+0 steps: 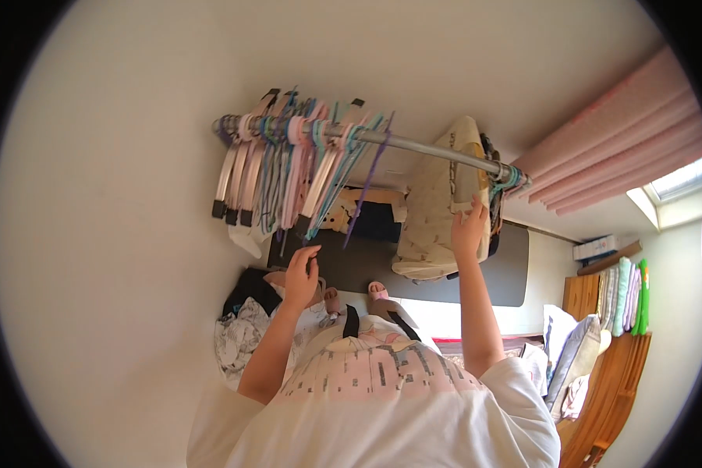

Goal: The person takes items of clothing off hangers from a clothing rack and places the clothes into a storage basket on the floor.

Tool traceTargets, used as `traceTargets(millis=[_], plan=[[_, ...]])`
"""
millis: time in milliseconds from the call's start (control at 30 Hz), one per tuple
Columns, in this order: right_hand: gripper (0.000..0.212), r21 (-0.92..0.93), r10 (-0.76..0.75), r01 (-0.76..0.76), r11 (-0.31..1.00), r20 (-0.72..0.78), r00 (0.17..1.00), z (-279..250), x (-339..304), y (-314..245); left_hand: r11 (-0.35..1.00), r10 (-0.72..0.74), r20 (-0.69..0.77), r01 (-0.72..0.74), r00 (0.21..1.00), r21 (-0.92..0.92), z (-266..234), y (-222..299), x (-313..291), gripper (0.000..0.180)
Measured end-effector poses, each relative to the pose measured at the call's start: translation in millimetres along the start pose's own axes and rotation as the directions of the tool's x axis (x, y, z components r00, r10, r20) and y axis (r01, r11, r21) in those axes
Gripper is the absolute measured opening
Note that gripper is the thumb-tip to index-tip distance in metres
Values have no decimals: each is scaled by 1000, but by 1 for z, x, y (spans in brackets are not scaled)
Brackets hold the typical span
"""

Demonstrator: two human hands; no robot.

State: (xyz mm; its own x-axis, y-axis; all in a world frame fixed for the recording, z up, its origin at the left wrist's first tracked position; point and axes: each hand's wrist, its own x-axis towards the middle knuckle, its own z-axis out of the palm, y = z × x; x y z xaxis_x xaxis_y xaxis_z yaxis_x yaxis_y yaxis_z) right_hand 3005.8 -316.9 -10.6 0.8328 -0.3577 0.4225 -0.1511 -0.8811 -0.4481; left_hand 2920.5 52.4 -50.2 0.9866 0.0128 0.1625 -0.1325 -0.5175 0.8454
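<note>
Right hand (468, 228) is up at the right edge of a large cream cloth cover (431, 209), its fingertips overlapping that edge. Whether they pinch the cloth or only rest against it, cannot tell. Cover hangs by the right part of a metal rail (429, 148); its body lies left of and beyond the right hand, the bulk of it between the two hands. Key relation: long axis of the cover runs from the rail down toward the person, leaning slightly left at the lower end, so the right hand meets it along the side, well above the bottom hem. Left hand (300, 269) is the farther one: raised, fingers loosely bent and apart, nothing seen in it, clear of the cover. Nearest to it, just above in view, are the lower ends of a dense row of hangers (225, 178) on the rail's left part; no contact made out. A purple hanger (369, 187) sits at the right end of that row, with a bare stretch of rail between it and the cover. Dark mat (507, 265) below.
</note>
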Motion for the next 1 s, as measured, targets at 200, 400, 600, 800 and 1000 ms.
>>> traceTargets(millis=[200, 400, 600, 800, 1000], plan=[[52, -246, -47, 23, 969, -93, 995, -27, 14, 12, 954, 262, 11, -257, 965, -157, 49, 108, 45, 23], [44, 325, 144, -161, 932, 76, 987, -20, 25, 35, 921, 316, 251, -233, 915, -311, 86, 158, 37, 23], [44, 417, 241, -287, 862, 161, 957, -106, -28, 9, 911, 316, 191, -241, 929, -334, 87, 178, 57, 22], [48, 370, 175, -375, 850, 472, 864, -232, -64, 30, 915, 388, 231, -402, 892, 17, 111, 197, 72, 76], [45, 338, 83, -300, 892, 529, 844, -306, -73, 10, 866, 496, 108, -499, 862, 4, 137, 228, 94, 69]])
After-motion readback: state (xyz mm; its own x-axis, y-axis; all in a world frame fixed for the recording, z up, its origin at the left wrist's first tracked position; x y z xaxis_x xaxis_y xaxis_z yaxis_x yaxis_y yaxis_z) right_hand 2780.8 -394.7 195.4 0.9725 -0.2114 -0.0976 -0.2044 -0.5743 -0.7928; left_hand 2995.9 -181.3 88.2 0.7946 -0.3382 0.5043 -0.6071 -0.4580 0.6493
